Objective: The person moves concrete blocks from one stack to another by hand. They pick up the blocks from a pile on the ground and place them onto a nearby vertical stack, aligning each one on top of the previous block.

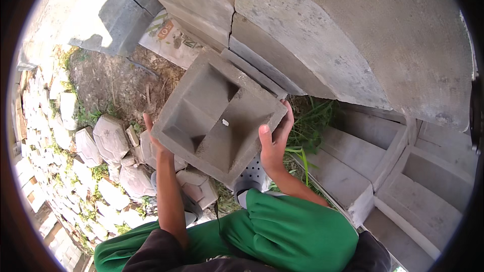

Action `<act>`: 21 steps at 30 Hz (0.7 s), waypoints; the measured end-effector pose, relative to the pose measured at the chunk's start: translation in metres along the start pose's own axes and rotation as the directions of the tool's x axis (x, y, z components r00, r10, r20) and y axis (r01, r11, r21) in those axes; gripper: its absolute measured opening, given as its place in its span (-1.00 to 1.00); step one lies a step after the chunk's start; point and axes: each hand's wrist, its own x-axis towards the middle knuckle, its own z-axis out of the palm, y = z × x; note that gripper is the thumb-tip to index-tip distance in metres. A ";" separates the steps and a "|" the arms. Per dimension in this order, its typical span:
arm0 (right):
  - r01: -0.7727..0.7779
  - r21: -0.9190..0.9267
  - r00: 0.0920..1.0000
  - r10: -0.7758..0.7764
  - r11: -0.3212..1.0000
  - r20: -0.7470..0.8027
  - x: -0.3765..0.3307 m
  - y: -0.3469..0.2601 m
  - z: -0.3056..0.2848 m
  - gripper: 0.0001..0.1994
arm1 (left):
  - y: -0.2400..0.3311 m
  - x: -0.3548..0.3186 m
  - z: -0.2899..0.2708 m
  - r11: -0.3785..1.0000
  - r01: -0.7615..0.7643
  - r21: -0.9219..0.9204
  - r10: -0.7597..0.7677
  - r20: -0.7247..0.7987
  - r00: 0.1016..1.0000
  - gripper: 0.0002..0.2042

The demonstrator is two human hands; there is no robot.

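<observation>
Between my two hands is a square grey concrete block [194, 141] with a raised rim and slanted recesses, tilted so its recessed face is turned up towards me. A small white fleck lies near its middle. My left hand [154, 136] presses against the block's left side, its fingers mostly hidden behind it. On the opposite side my right hand [275, 143] grips the edge, thumb at the near rim and fingers along the outer face. Below the block, a grey perforated clog [250, 175] on my foot shows in part.
Large concrete blocks [302, 30] are stacked ahead and to the right. More recessed blocks [348, 156] stand at the lower right. A printed white sack [171, 40] lies beyond the held block. Several hexagonal pavers [111, 138] and broken pieces cover the ground at left. Grass [312, 121] grows beside the stack.
</observation>
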 end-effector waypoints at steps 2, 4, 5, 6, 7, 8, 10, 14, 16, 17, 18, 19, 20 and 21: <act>0.108 -0.075 0.994 -0.105 0.991 0.038 -0.002 0.000 -0.006 -0.19 | 0.015 -0.002 0.016 0.981 0.155 0.114 -0.156 -0.004 0.988 -0.30; 0.043 -0.032 0.999 -0.042 0.999 0.019 -0.005 0.007 -0.010 -0.21 | 0.027 0.011 0.012 0.970 0.239 0.029 -0.241 0.120 0.963 -0.32; -0.019 0.006 1.000 0.019 1.000 0.002 -0.006 0.012 -0.016 -0.23 | 0.029 0.019 0.017 0.941 0.336 -0.050 -0.314 0.252 0.916 -0.35; -0.015 0.008 1.000 0.015 1.000 -0.015 -0.008 0.020 -0.019 -0.23 | 0.032 0.027 0.023 0.937 0.346 -0.040 -0.324 0.260 0.909 -0.35; -0.058 0.071 0.998 0.060 0.996 -0.021 -0.010 0.025 -0.016 -0.23 | 0.036 0.034 0.034 0.918 0.344 0.199 -0.375 0.152 0.914 -0.36; -0.098 0.137 0.994 0.103 0.986 -0.027 -0.012 0.028 -0.015 -0.23 | 0.039 0.040 0.047 0.827 0.367 0.426 -0.425 0.045 0.904 -0.37; -0.108 0.159 0.994 0.109 0.981 -0.003 -0.018 0.024 -0.015 -0.23 | 0.043 0.043 0.058 0.745 0.358 0.563 -0.428 -0.008 0.904 -0.36; -0.089 -0.111 0.995 0.093 0.990 0.026 -0.028 0.037 -0.016 -0.23 | 0.045 0.040 0.062 0.740 0.316 0.593 -0.403 0.016 0.915 -0.36; 0.106 -0.176 0.988 -0.083 0.979 0.130 -0.032 0.042 -0.015 -0.17 | 0.051 0.038 0.066 0.729 0.300 0.616 -0.391 0.015 0.920 -0.36; 0.103 -0.174 0.985 -0.076 0.979 0.155 -0.037 0.038 -0.019 -0.03 | 0.048 0.040 0.069 0.718 0.302 0.627 -0.404 0.021 0.915 -0.36; 0.097 -0.178 0.990 -0.076 0.979 0.120 -0.042 0.038 -0.023 -0.03 | 0.045 0.043 0.071 0.711 0.303 0.635 -0.411 0.026 0.911 -0.36; 0.183 -0.235 0.970 -0.137 0.955 0.199 -0.045 0.040 -0.027 0.03 | 0.044 0.047 0.074 0.698 0.302 0.649 -0.416 0.025 0.909 -0.36; 0.234 -0.279 0.952 -0.162 0.931 0.259 -0.049 0.043 -0.030 0.12 | 0.042 0.051 0.078 0.685 0.303 0.662 -0.422 0.022 0.906 -0.36; 0.287 -0.316 0.931 -0.185 0.905 0.316 -0.053 0.046 -0.032 0.21 | 0.040 0.052 0.080 0.675 0.304 0.673 -0.428 0.021 0.904 -0.36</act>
